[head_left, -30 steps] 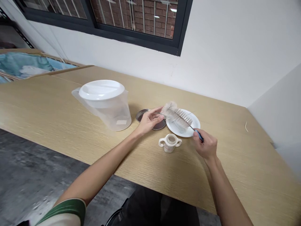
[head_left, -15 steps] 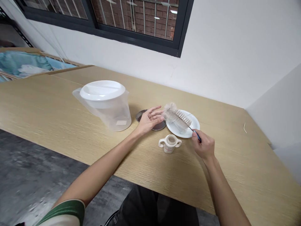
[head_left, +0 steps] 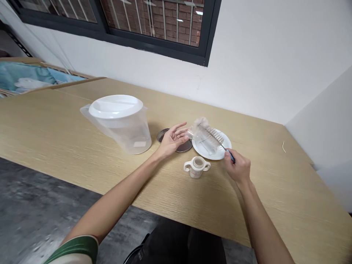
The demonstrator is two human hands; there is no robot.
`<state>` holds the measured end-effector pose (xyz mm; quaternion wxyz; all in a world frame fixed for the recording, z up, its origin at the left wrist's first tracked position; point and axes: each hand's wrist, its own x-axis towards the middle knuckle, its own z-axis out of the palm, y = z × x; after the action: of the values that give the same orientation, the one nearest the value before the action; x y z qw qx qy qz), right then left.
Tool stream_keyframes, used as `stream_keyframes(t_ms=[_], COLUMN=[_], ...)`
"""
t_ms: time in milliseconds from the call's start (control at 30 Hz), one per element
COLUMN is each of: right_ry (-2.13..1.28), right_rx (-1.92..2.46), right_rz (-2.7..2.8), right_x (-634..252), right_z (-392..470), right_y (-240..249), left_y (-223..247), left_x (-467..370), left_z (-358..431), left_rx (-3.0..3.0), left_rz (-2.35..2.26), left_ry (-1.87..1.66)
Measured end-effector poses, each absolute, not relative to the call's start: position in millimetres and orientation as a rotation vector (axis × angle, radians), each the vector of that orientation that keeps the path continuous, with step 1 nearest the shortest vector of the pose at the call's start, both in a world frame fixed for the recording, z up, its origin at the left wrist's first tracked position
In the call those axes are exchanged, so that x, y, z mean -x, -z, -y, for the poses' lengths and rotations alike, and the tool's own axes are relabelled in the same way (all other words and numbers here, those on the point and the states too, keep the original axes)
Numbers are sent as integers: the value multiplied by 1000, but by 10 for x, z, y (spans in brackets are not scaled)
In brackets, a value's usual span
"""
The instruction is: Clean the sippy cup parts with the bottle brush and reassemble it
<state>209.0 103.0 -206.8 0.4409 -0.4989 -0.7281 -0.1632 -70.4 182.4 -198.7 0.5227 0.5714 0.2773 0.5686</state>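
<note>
My right hand grips the blue handle of a white bottle brush. The brush lies slanted over a white plate, its fluffy tip pointing left. A clear plastic bottle lies on the plate around or under the bristles; I cannot tell which. My left hand is held palm up with its fingers spread, and its fingertips are right beside the bottle's left end. It hovers over a round dark metal lid. A small cream two-handled cup piece stands in front of the plate.
A clear plastic jug with a white lid stands to the left on the wooden table. An open cardboard box with blue cloth sits at the far left. A white wall and a side panel close off the back and the right.
The brush has slid a little left and lower over the plate, and the bristles now overlap the clear bottle. My left hand's fingers have opened wider. The view shifted slightly.
</note>
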Motion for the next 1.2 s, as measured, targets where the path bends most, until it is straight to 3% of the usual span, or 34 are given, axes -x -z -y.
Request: stream_keyframes(t_ms=[300,500,800,967,1200], right_ry=[426,411,427,459,390], right_rx=[1322,1329,1329,1355,1513], right_rz=[1665,1655,1607,1554,1346], right_x=[-2161,-2164,-2159,-2203,-2346], right_z=[-1026,-1028,-1016,-1035,-1108], right_y=[2050,2049,2006,2010,2039], left_y=[1943,1929,2014,1995,1938], left_x=[881,995,932,920,823], left_z=[-1904,-1882,-1871,-1878,-1849], left_rx=[-1634,-2349,-2396,-2368,-2330], left_rz=[-1137,-1827,-2114,-2097,-1595], left_ry=[-1395,-816,-434,-662,-1252])
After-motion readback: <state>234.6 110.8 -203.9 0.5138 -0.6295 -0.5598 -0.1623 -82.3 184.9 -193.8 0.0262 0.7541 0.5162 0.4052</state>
